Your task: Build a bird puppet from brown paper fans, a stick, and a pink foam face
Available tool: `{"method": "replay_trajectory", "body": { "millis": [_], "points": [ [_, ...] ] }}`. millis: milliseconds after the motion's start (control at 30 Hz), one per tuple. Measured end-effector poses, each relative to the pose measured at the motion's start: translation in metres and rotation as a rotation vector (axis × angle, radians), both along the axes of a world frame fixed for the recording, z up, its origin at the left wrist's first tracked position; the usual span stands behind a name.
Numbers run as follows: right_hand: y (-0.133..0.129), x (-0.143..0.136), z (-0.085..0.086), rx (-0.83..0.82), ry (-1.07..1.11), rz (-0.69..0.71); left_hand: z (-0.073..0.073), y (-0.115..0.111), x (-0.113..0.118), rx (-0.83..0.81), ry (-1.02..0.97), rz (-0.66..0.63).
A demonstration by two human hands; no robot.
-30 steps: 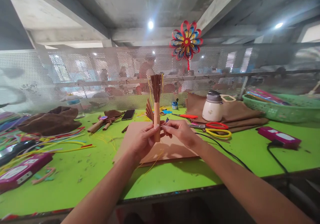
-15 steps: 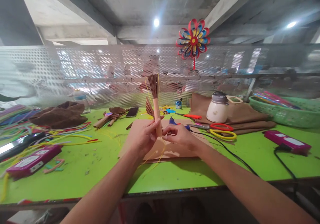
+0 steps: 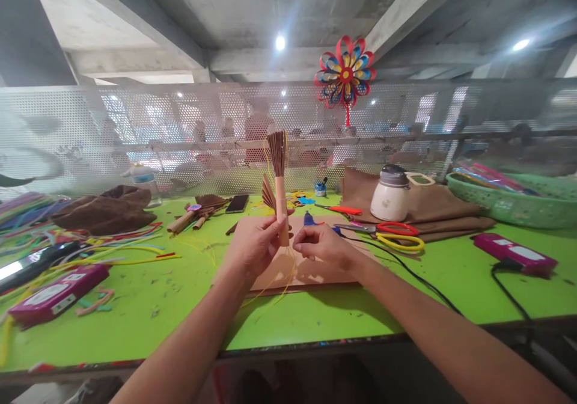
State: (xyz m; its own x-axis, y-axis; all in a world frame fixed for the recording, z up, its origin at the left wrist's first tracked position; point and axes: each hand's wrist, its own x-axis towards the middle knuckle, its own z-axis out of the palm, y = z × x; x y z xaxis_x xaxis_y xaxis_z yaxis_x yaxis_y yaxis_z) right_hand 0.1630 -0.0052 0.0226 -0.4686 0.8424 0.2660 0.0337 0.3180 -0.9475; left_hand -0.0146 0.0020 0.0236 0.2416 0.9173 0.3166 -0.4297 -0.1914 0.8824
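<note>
My left hand [image 3: 260,244] is closed around the lower end of a pleated brown paper piece [image 3: 280,196]. The piece stands upright, its smooth tan face towards me and its dark folds fanning out a little at the top. A second pleated flap [image 3: 269,192] sticks out to its left. Thin yellow string [image 3: 294,267] loops by its top and hangs below the hands. Just right of the lower end, my right hand [image 3: 321,244] is closed in a pinch on the yellow string, which mostly disappears behind its fingertips. Under both hands lies a tan board [image 3: 311,278].
Right of the board are scissors [image 3: 396,229], a blue glue gun [image 3: 310,219] with a black cord, a white jug [image 3: 390,196] on brown cloth, and a green basket [image 3: 518,202]. Purple power strips [image 3: 58,293] lie at both sides; a phone [image 3: 237,203] lies behind.
My right fingers have shifted very slightly near the lower end of the pleated piece. The view has turned a little; my left hand keeps its hold.
</note>
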Motion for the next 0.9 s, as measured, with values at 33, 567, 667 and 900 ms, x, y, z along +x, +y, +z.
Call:
{"method": "replay_trajectory", "body": {
  "millis": [33, 567, 667, 900],
  "points": [
    [-0.001, 0.0, 0.0, -0.002, -0.001, 0.011, 0.0, 0.0, 0.0, 0.0, 0.001, -0.002],
    [0.003, -0.011, -0.012, -0.028, -0.054, -0.043, -0.002, 0.005, 0.003, -0.028, -0.005, 0.137],
    [0.005, -0.011, -0.015, -0.018, -0.077, -0.022, 0.0, 0.003, 0.006, -0.025, 0.001, 0.157],
    [0.005, -0.011, -0.019, 0.038, -0.11, 0.004, 0.002, -0.005, 0.011, -0.02, 0.017, 0.194]
  ]
}}
